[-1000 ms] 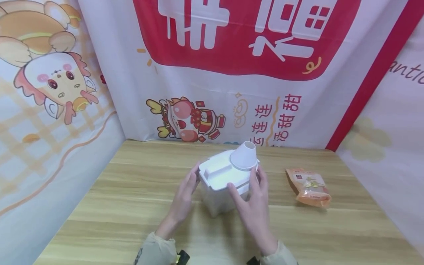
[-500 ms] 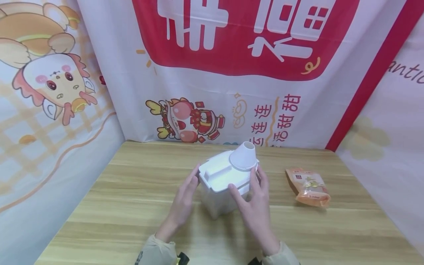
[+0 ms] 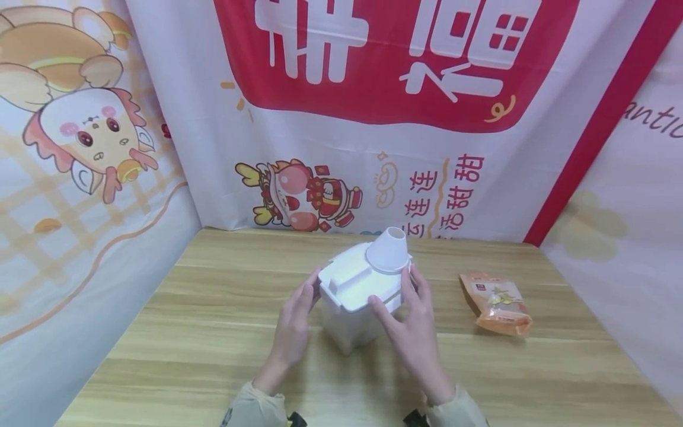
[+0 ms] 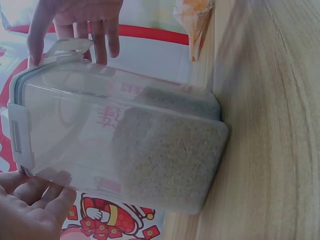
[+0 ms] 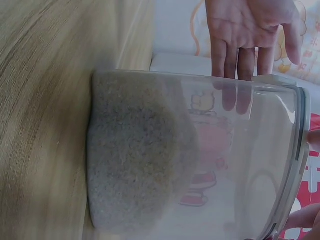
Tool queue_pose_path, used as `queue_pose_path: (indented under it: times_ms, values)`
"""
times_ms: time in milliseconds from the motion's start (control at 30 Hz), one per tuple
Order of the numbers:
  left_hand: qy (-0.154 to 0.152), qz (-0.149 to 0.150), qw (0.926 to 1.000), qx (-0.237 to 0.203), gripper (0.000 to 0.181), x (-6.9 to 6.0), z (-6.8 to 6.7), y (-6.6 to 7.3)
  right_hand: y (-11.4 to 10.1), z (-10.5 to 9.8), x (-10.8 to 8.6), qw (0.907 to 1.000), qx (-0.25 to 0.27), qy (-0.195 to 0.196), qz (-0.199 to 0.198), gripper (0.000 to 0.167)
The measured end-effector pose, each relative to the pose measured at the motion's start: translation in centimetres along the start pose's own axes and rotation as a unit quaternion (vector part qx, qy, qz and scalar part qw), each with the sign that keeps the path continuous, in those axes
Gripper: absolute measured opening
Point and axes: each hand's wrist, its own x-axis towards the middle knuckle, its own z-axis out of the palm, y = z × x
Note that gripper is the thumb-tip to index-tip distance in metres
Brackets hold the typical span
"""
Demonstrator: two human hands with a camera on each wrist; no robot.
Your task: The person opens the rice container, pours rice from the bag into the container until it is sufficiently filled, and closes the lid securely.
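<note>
A clear grain storage container [image 3: 349, 332] with a white lid [image 3: 357, 287] stands on the table between the hands. On the lid sits a white cone-shaped cup [image 3: 388, 254], narrow end up. Grain that looks like rice [image 4: 160, 155] fills the container's lower part, as the left wrist view shows. The left hand [image 3: 292, 326] touches the container's left side; in the right wrist view its fingers lie straight against the wall, thumb apart. The right hand [image 3: 415, 338] grips the right side near the top, thumb on the lid's front edge and fingers by a side latch [image 4: 70, 47].
An orange packet [image 3: 497, 303] lies on the wooden table [image 3: 213, 332], right of the container. Printed cloth [image 3: 213, 142] hangs behind the table and along both sides.
The container's top and the cone cup have shifted slightly left, and its lower front corner has come a little nearer. Both hands stay at its sides. The packet has not moved.
</note>
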Motion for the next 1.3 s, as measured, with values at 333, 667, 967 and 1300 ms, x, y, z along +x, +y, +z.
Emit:
queue_pose_path:
  times_ms: [333, 667, 967, 1300]
  values:
    - [0.029, 0.0, 0.9996, 0.004, 0.047, -0.2, 0.4, -0.2, 0.3, -0.2, 0.1, 0.9999, -0.016, -0.007, -0.002, 0.088]
    - [0.041, 0.005, 0.9989, 0.023, 0.045, -0.6, 0.7, -0.3, 0.6, 0.0, 0.1, 0.9989, -0.043, -0.012, -0.017, 0.087]
    - [0.051, -0.002, 0.998, 0.037, 0.043, -0.7, 0.9, -0.2, 0.7, 0.0, 0.1, 0.9978, -0.058, -0.014, -0.027, 0.087]
    - [0.06, -0.006, 0.9968, 0.052, 0.044, -1.1, 1.5, 0.0, 0.9, 0.3, -0.3, 0.9931, -0.101, -0.03, -0.051, 0.087]
